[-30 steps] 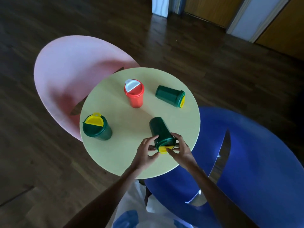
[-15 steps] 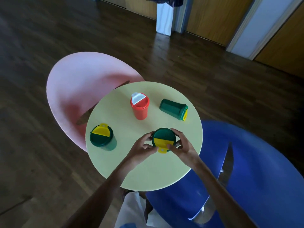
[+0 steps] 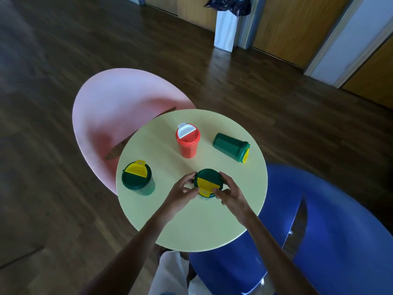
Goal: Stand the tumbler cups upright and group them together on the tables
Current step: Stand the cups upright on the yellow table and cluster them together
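Right now both hands share one grip on the near green cup (image 3: 208, 183): left hand (image 3: 182, 193) on its left side, right hand (image 3: 231, 194) on its right, fingers clamped on the rim just under the lid. Cup stands upright on the yellow desk (image 3: 191, 226), yellow lid flap toward me. I judge the two-sided hold is there to steady it as it settles on its base, since it's narrow at the bottom and could tip.

Outward: red cup (image 3: 188, 141) upright near the desk's middle, white flap on top. Another green cup (image 3: 137, 179) upright at the left, close to the edge. Last green cup (image 3: 231, 149) lies on its side at the far right, lid end pointing to the rim, so it could roll off; that one looks like the next to stand up.

Cups are well apart, so grouping isn't done. Bare desk between red cup and my grip gives room to slide things together. Pink desk (image 3: 119, 107) sits partly under the yellow one on the left, blue desk (image 3: 340, 220) on the right, both with no cups. Near edge is close to my wrists.
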